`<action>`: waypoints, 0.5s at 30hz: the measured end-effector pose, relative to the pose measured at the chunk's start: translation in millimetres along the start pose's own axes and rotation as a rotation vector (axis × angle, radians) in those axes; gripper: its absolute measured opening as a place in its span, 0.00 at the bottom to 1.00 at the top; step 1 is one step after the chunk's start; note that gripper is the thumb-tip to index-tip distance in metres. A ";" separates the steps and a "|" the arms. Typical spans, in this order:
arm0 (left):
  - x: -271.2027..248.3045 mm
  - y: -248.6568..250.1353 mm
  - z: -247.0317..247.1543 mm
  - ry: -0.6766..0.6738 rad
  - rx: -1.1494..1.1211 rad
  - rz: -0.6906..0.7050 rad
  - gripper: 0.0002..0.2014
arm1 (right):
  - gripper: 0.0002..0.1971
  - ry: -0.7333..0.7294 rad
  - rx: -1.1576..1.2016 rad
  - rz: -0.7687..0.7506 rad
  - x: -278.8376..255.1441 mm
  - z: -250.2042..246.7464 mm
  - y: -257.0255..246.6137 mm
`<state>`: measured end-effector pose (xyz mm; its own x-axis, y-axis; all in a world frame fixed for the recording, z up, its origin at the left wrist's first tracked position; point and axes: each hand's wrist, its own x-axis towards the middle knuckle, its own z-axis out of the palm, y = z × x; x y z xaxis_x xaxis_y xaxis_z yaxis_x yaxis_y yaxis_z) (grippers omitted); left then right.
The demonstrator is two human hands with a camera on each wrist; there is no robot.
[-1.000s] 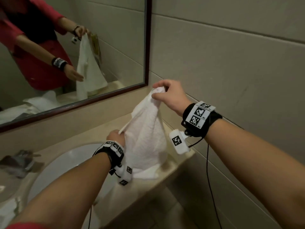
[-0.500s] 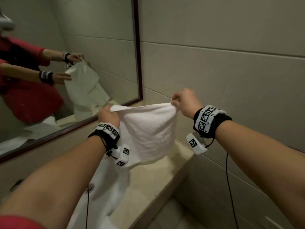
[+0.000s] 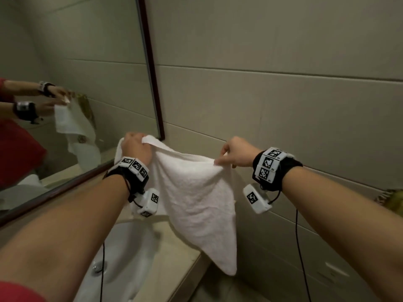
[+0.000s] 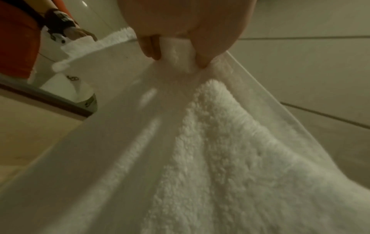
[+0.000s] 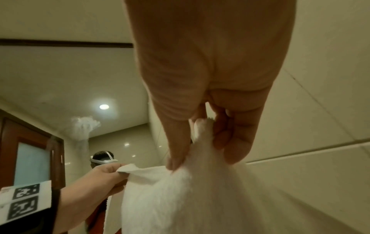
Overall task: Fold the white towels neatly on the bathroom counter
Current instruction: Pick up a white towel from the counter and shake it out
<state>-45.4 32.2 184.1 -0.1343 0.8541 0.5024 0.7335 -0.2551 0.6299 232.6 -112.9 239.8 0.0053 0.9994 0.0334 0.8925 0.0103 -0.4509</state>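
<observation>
A white towel (image 3: 196, 199) hangs in the air above the beige counter (image 3: 174, 264), stretched between both hands by its top edge. My left hand (image 3: 136, 147) grips the left top corner near the mirror's frame. My right hand (image 3: 234, 155) pinches the right top corner between thumb and fingers. The towel sags in the middle and a pointed corner dangles past the counter's front edge. The left wrist view shows the towel (image 4: 210, 158) bunched in my left hand (image 4: 178, 47). In the right wrist view my right hand (image 5: 202, 147) pinches the towel (image 5: 200, 197).
A white sink basin (image 3: 122, 258) lies below my left forearm. The mirror (image 3: 76, 83) with a dark wooden frame covers the left wall and reflects more white cloth. A tiled wall (image 3: 283, 94) stands close behind the towel. Something patterned yellow-green (image 3: 390, 200) sits at the right edge.
Both hands have moved apart, spreading the towel wider along its top edge. One second ago the right hand held it high by one corner with the left hand low against it.
</observation>
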 end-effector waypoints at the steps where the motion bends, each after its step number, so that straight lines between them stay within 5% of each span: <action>1: -5.0 -5.1 7.1 -0.024 0.032 -0.008 0.15 | 0.15 -0.039 -0.002 0.022 -1.9 4.6 5.9; 15: -34.2 -49.2 83.1 -0.451 0.276 -0.059 0.20 | 0.18 -0.362 -0.218 0.162 19.8 76.4 73.9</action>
<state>-21.6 53.2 86.7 0.0745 0.9890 0.1280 0.8894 -0.1239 0.4401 264.1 -89.9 138.9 0.0293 0.9347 -0.3542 0.9676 -0.1154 -0.2245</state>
